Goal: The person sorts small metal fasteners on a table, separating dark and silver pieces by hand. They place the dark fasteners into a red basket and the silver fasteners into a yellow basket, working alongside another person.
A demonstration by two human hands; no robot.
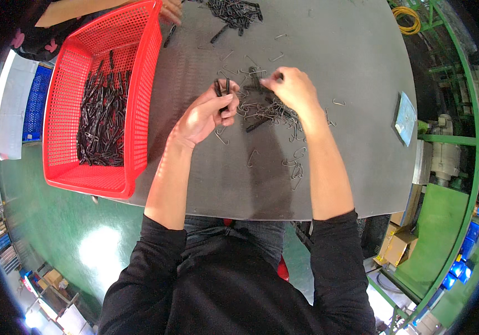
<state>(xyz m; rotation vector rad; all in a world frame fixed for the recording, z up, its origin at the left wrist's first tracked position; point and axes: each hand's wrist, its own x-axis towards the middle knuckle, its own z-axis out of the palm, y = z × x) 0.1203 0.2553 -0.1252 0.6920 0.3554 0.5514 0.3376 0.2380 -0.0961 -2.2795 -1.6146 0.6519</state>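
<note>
My left hand (203, 114) is closed around a couple of slim black pieces (217, 88), which stick up between thumb and fingers. To its right, my right hand (296, 89) hovers over the scattered wire, thumb and fingers pinched together and slightly blurred. Something dark shows at those fingers, too small to make out. Below and between both hands lies a loose heap of bent metal wire hooks (278, 116), with a few black pieces (257, 124) among them.
A red perforated plastic basket (144, 111) with many slim black pieces (102, 120) stands at the left on the grey table (211, 184). Another black heap (236, 14) lies at the far side. Another person's hand (170, 11) is behind the basket. A light-blue packet (405, 119) lies at the right edge.
</note>
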